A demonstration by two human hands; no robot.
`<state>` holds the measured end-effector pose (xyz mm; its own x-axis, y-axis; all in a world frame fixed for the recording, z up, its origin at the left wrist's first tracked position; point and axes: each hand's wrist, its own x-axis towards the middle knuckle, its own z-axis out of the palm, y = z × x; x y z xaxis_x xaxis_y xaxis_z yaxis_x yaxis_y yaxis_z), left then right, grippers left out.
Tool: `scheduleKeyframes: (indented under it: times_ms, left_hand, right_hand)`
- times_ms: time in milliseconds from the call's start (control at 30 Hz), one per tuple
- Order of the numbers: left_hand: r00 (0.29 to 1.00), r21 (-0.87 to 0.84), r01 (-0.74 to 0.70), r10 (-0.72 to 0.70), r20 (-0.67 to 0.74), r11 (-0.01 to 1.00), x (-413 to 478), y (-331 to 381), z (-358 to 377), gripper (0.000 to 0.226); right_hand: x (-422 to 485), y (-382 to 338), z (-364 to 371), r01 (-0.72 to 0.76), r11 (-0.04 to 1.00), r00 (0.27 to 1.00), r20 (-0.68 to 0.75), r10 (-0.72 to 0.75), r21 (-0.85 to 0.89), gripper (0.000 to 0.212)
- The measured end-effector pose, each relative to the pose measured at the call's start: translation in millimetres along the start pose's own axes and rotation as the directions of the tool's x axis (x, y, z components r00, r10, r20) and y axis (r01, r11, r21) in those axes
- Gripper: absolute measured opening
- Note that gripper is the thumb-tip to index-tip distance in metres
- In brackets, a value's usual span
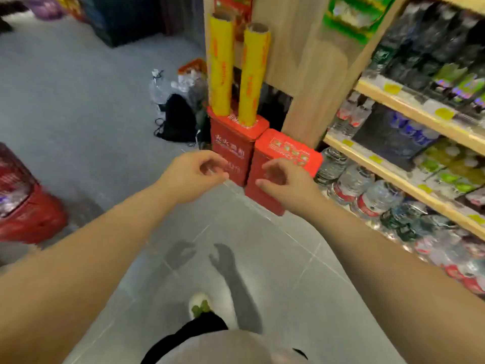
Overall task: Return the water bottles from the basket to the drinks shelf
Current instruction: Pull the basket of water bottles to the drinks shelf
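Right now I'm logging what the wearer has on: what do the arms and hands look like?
The left forearm and right forearm are bare: no sleeves, gloves, watch or bands show. Left hand and right hand carry no visible rings, though the picture is soft.

Floor (78,106): grey tiles with pale joint lines. Basket (26,208): red. Left roll (221,67) and right roll (253,74): yellow with red print. Left box (231,145) and right box (278,166): red with pale lettering; the right box's top bears a row of small green-and-white panels. Shelf (399,172): light wood edging with yellow tags. Water bottles (367,203): clear with red labels. Bag (178,119): black. Shoe (200,304): white, with a green ornament.
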<state>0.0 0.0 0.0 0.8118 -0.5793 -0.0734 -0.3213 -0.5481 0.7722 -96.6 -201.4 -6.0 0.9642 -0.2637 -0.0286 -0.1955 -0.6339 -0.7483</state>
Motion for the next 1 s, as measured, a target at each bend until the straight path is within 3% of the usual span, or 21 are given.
scheduleKeyframes:
  times_ms: [233,433,600,767,900,1000]
  left_hand:
    - [0.973,0.000,0.199,-0.197,-0.120,0.980,5.2,-94.8,-97.6,0.020]
    - [0.897,-0.053,0.350,-0.351,-0.268,0.935,2.7,-157.9,-171.5,0.018]
    - [0.748,-0.180,0.500,-0.527,-0.403,0.847,7.9,-210.7,-231.3,0.020]
    - [0.540,-0.296,0.581,-0.631,-0.557,0.758,3.6,-261.8,-287.7,0.021]
    - [0.363,-0.441,0.596,-0.716,-0.597,0.671,-18.0,-297.1,-322.7,0.018]
    - [0.278,-0.468,0.634,-0.746,-0.605,0.616,-39.0,-329.7,-349.8,0.014]
  right_hand:
    - [102.6,-72.4,89.9,0.086,0.995,0.986,0.136,-0.092,0.050,0.029]
    - [190.3,-132.4,167.5,0.157,0.980,0.926,0.327,-0.189,0.120,0.031]
    - [273.8,-196.2,241.7,0.300,0.945,0.823,0.467,-0.324,0.128,0.030]
    - [341.7,-265.4,313.2,0.424,0.896,0.665,0.627,-0.405,0.130,0.031]
    - [369.6,-323.9,376.2,0.495,0.854,0.529,0.725,-0.442,0.161,0.031]
    - [376.9,-361.5,425.3,0.533,0.827,0.474,0.747,-0.466,0.178,0.031]
